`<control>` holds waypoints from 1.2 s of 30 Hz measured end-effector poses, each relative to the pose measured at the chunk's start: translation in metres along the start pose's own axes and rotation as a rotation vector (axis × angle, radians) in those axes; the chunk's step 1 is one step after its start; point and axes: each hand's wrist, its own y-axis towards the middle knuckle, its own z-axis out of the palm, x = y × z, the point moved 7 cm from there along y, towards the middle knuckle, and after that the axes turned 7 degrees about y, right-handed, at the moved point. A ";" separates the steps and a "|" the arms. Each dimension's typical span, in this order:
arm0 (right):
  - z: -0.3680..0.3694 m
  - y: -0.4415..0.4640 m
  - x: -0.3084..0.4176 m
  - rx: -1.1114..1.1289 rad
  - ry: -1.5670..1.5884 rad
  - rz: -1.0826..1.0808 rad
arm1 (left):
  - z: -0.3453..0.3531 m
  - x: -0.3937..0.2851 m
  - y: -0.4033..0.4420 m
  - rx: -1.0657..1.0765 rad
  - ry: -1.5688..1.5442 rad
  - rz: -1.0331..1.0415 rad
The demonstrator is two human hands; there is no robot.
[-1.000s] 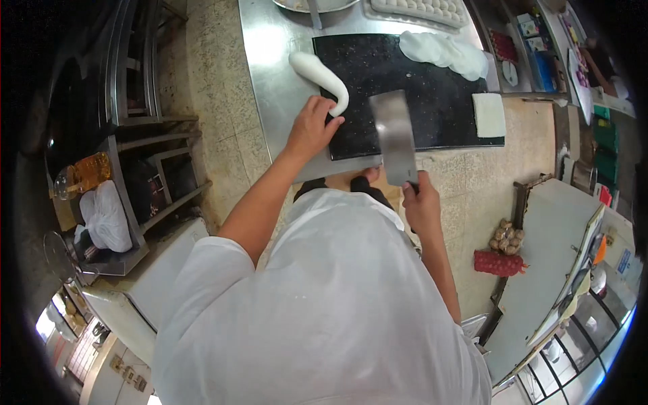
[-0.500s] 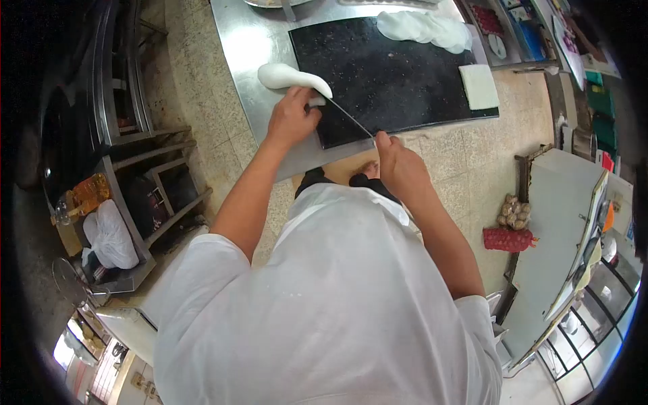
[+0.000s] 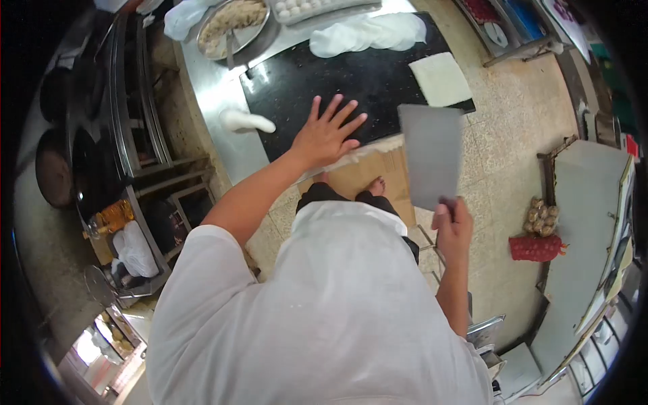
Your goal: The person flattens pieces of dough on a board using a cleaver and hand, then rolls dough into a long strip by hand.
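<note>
My left hand (image 3: 325, 140) is spread with its palm down over the front part of the black work surface (image 3: 290, 94). Whatever lies beneath the palm is hidden. Off to the right, my right hand (image 3: 454, 233) grips the dark handle of a cleaver (image 3: 432, 155), whose broad rectangular blade shows its flat side. A tapered roll of white dough (image 3: 244, 121) lies left of my left hand, mostly on the metal table with its thin end on the black surface. Thin round dough wrappers (image 3: 368, 34) overlap in a row at the far edge.
A folded pale cloth (image 3: 442, 79) lies at the right end of the black surface. Behind on the metal table (image 3: 202, 77) stand a bowl of filling (image 3: 233, 23) with a utensil in it and a tray of small white pieces (image 3: 304, 8). Sacks of produce (image 3: 538, 248) sit at right.
The cleaver has left the dough roll and swung right, its blade turned flat. My left hand has let go of the roll, moved right and spread out. The view has shifted.
</note>
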 end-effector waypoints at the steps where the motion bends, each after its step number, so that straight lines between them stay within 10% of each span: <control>1: -0.016 0.008 0.011 -0.067 0.094 -0.069 | 0.005 -0.004 0.016 0.093 -0.115 -0.017; 6: -0.007 0.114 -0.008 -0.302 0.489 -0.167 | 0.013 -0.008 0.064 0.134 -0.043 0.101; 9: 0.024 0.153 -0.056 -0.281 0.658 0.283 | 0.016 -0.014 0.069 0.130 -0.049 0.130; 16: 0.088 0.067 -0.041 0.108 0.138 0.495 | 0.000 0.003 0.072 0.106 -0.367 0.037; 18: 0.129 0.050 -0.033 0.284 -0.075 0.129 | 0.000 -0.026 0.052 0.007 -0.212 0.507; 21: 0.161 0.054 -0.082 0.148 -0.379 -0.089 | 0.012 -0.026 0.044 0.105 -0.246 0.542; 25: 0.122 0.095 -0.042 0.383 -0.237 0.426 | 0.016 -0.028 0.082 0.078 -0.218 0.552; 32: 0.131 0.062 -0.049 0.312 -0.284 0.185 | 0.008 -0.024 0.078 -0.013 -0.261 0.490; 34: 0.163 0.029 -0.068 0.215 -0.334 0.105 | 0.017 -0.042 0.030 0.172 -0.394 0.968; 36: 0.164 0.034 -0.072 0.108 -0.388 0.043 | 0.021 -0.044 0.044 0.217 -0.460 0.878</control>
